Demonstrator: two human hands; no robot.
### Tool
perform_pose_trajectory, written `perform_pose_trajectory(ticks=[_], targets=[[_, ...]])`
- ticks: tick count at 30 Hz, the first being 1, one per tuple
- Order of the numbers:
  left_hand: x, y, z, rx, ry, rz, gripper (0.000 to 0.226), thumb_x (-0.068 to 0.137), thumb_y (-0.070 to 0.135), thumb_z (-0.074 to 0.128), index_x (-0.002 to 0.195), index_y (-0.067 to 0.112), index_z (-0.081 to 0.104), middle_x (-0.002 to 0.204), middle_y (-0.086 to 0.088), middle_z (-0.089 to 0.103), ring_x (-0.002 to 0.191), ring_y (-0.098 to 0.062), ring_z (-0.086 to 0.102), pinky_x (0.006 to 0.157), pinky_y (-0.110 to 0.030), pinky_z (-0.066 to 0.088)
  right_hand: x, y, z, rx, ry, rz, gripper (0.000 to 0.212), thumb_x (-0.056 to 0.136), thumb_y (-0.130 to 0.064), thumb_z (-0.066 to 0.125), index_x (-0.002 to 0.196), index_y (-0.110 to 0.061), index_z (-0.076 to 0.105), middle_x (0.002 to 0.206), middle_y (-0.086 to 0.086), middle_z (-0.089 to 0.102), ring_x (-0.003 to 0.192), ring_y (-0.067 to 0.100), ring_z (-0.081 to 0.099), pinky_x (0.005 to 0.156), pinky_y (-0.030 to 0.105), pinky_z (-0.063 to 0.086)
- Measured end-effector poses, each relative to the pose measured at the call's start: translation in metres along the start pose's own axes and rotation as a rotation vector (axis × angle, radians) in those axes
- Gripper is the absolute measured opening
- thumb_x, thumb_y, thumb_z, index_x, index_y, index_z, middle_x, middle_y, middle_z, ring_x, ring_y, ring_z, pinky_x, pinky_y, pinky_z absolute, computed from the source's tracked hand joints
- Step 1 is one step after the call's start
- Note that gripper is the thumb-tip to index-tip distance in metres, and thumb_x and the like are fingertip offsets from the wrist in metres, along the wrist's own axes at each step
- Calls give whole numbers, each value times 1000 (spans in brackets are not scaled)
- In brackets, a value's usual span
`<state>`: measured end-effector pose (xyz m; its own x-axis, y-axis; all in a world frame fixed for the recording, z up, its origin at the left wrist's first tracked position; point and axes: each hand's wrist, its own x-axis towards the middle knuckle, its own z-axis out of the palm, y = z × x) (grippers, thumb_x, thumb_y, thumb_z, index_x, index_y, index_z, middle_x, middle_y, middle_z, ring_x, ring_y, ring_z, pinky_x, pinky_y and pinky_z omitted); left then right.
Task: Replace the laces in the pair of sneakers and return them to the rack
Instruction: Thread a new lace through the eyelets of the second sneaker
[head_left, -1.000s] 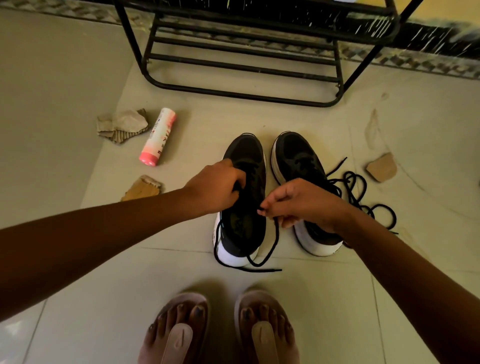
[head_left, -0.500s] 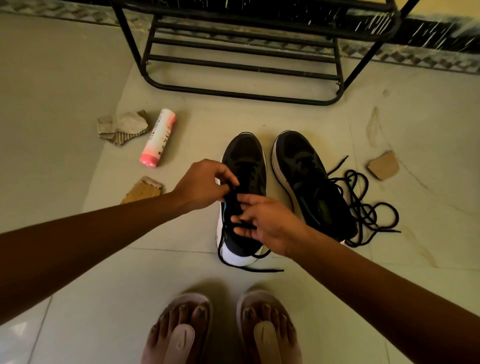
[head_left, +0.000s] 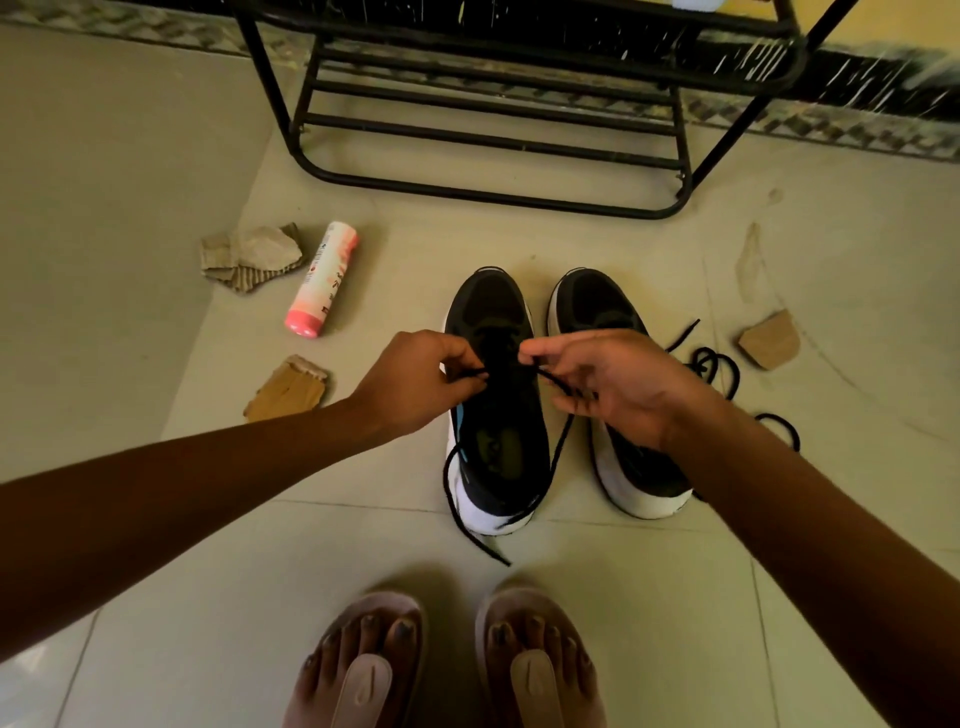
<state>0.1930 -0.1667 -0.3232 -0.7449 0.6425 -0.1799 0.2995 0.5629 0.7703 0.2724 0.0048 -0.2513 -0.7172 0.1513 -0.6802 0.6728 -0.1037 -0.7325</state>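
Note:
Two black sneakers with white soles stand side by side on the tile floor, toes pointing at the rack. Over the left sneaker (head_left: 493, 447) my left hand (head_left: 415, 382) pinches one strand of a black lace (head_left: 558, 452). My right hand (head_left: 618, 387) pinches the other strand, which hangs down the shoe's right side to the heel. Its free ends trail on the floor by the heel. The right sneaker (head_left: 587, 301) is partly hidden by my right hand and forearm. A second loose black lace (head_left: 719, 364) lies coiled to its right.
The black metal shoe rack (head_left: 493, 150) stands at the back against the wall. A pink and white tube (head_left: 322, 280) and torn cardboard scraps (head_left: 249, 254) (head_left: 285, 387) (head_left: 769, 340) lie around the sneakers. My sandalled feet (head_left: 441, 670) are just in front of the shoes.
My right hand moved from the left sneaker's heel area up and to the right, drawing a lace strand out. My left hand stayed at the eyelets, and both hands now hold the lace apart.

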Motion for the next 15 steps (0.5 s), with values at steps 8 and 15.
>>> perform_pose_trajectory(ticks=[8, 15], targets=[[-11, -2, 1, 221, -129, 228, 28, 84, 38, 54, 100, 20, 70, 96, 2, 71, 86, -15, 67, 77, -34, 55, 5, -15, -29, 208, -65, 4, 24, 90, -13, 46, 101, -14, 68, 80, -3, 68, 92, 14, 61, 96, 34, 43], [-15, -5, 1, 266, -143, 337, 38, 82, 41, 42, 99, 20, 69, 99, 3, 69, 90, -19, 67, 71, -35, 56, -5, -49, -69, 494, 80, -212, 20, 93, -9, 43, 93, -14, 63, 64, -7, 58, 53, 2, 54, 49, 15, 46]])
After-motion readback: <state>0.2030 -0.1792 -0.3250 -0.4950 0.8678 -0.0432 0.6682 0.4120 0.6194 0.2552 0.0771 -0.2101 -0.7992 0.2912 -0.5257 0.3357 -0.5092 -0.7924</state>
